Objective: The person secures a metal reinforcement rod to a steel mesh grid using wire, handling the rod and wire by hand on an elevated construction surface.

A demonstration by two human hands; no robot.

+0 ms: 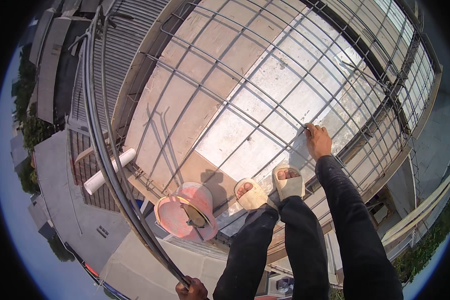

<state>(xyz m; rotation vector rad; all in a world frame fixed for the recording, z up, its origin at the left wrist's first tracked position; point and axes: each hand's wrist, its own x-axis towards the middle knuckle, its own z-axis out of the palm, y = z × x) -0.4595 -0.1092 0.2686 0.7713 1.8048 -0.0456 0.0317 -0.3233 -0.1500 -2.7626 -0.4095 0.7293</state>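
My left hand (192, 289), at the lower edge, is closed round the lower end of several long steel bars (101, 150). They rise in a curve toward the upper left, where their ends are bent into hooks. Ahead of my feet, my right hand (318, 142) reaches to a grid of reinforcing bars (257, 82) over the boards. Its bent fingers close on a bar near a crossing. A worn pink bucket (177, 217) stands left of my feet, with a dark tool and a light piece inside it, not clear in kind.
My sandalled feet (255, 194) stand at the grid's near side. Brown boards (185, 100) and a whitish panel (270, 100) lie under the bars. A white pipe (110, 171) sticks out past the left edge. Beyond it, roofs (77, 170) lie lower down.
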